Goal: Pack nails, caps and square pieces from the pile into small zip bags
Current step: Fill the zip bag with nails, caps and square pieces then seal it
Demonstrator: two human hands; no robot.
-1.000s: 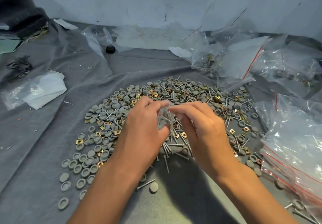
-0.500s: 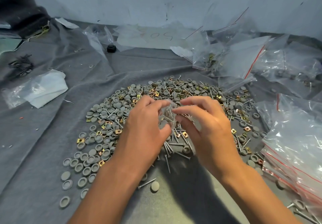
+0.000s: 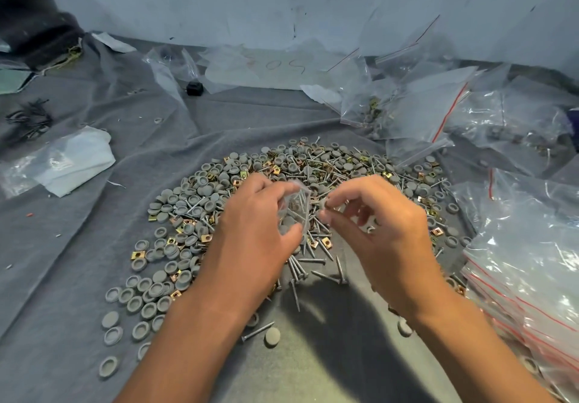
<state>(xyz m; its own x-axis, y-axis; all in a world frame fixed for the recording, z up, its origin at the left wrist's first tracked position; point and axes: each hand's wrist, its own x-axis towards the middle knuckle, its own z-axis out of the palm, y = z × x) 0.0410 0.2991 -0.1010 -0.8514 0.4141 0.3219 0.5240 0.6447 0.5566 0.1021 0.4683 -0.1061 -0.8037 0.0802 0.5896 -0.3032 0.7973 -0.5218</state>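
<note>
My left hand (image 3: pixel 250 233) held a small zip bag (image 3: pixel 296 211) above the middle of the pile (image 3: pixel 282 214), fingers (image 3: pixel 282 186) curled round its top edge and thumb pressed on its lower part. Through the clear plastic I could see several nails and at least one grey cap already inside. My right hand (image 3: pixel 385 236) hovered just beside the bag, thumb and forefinger pinched together at the bag's right edge; whether they pinched a small piece or the plastic itself I could not tell. My other right fingers were loosely curled, and a small ring-like piece showed near my palm.

The pile lay spread on a grey cloth (image 3: pixel 78 277) under both hands. Grey caps (image 3: pixel 150 296) crowded its left side, many lying hollow side up. Nails (image 3: pixel 300 271) lay loose just below the bag, between my wrists, and were thicker toward the far right of the pile. Brass-coloured square pieces (image 3: pixel 138 254) were scattered among the caps.

To my right lay a stack of clear zip bags (image 3: pixel 526 277) with red seal lines. Behind the pile, more bags (image 3: pixel 407 111) sat rumpled, some with parts inside. A folded white cloth in plastic (image 3: pixel 72 164) lay at the far left, well apart from the pile.
</note>
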